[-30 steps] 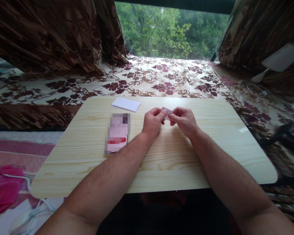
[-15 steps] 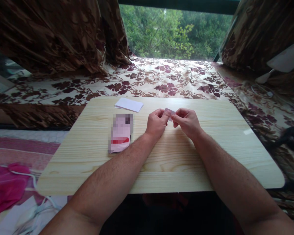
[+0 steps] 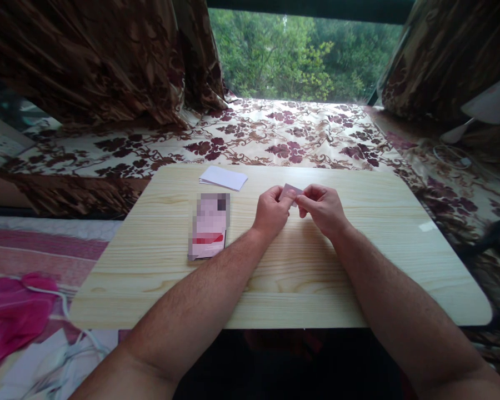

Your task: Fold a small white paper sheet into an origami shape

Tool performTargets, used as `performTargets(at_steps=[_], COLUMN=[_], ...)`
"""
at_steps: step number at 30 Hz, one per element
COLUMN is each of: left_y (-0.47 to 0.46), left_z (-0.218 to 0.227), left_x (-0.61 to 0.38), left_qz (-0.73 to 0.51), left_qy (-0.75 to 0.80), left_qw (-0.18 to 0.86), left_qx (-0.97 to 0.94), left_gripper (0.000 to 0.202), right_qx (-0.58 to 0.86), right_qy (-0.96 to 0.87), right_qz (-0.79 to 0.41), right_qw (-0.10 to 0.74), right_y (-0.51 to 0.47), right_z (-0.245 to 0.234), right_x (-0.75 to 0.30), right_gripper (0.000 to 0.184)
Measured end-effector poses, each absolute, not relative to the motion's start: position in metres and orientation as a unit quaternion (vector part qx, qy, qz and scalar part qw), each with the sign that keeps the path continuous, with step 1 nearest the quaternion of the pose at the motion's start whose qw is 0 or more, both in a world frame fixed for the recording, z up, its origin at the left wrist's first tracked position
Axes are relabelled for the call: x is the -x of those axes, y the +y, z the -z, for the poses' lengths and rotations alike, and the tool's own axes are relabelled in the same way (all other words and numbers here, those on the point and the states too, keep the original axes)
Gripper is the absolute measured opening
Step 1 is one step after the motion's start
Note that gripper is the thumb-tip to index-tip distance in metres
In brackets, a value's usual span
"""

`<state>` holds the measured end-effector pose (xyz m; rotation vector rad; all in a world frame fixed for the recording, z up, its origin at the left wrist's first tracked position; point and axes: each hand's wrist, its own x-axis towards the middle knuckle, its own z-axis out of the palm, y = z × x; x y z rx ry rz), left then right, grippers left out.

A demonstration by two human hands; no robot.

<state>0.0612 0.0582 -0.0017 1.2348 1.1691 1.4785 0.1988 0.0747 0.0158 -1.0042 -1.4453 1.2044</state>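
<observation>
Table [image 3: 300,278]: a papery thing let slip could slide on its smooth-looking top; the forearms [image 3: 208,294] hide parts of the near edge.
Phone [image 3: 209,225]: lies close to the left forearm, so an inward sweep of that arm might nudge it; its face is pixelated and unreadable.
Right hand [image 3: 323,208]: nearly closed, thumb and forefinger pinching the small sheet's right side; a hard tug could tear it. The other fingers are partly tucked from sight.
Left hand [image 3: 273,210]: curled, thumb pressed over the sheet; too tight a press might crease it. The fingers beneath are hidden.
Paper stack [image 3: 224,179]: loose, beyond the phone, so a brush could fan it out; the number of sheets cannot be told.
Small sheet [image 3: 291,187]: between both hands above the table; its lower part is covered, and any fold is hard to make out.
</observation>
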Motion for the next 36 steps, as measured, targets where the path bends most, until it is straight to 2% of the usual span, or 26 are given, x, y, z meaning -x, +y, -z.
performTargets(at_steps=[14, 24, 31, 36], left_y=[0.0616, 0.0619, 0.0642, 0.0645], left_z=[0.0026, -0.0019, -0.0004, 0.0012], left_x=[-0.06, -0.0603, -0.0592, -0.0595], left_qz=[-0.624, -0.628, -0.626, -0.629], left_qy=[0.411, 0.405, 0.386, 0.383], left_qw=[0.517, 0.542, 0.57, 0.559], left_qx=[-0.417, -0.386, -0.367, -0.381], left_gripper=[0.028, 0.024, 0.021, 0.021], right_qx=[0.393, 0.376, 0.347, 0.359], right_qy=[-0.613, -0.556, -0.552, -0.551], right_qz=[-0.5, -0.533, -0.557, -0.554], right_qw=[0.469, 0.515, 0.515, 0.51], right_y=[0.0753, 0.0779, 0.0775, 0.0769], right_z=[-0.0145, -0.0142, -0.0127, -0.0149], right_x=[-0.2006, -0.2007, -0.2029, -0.2025], right_gripper=[0.029, 0.025, 0.021, 0.026])
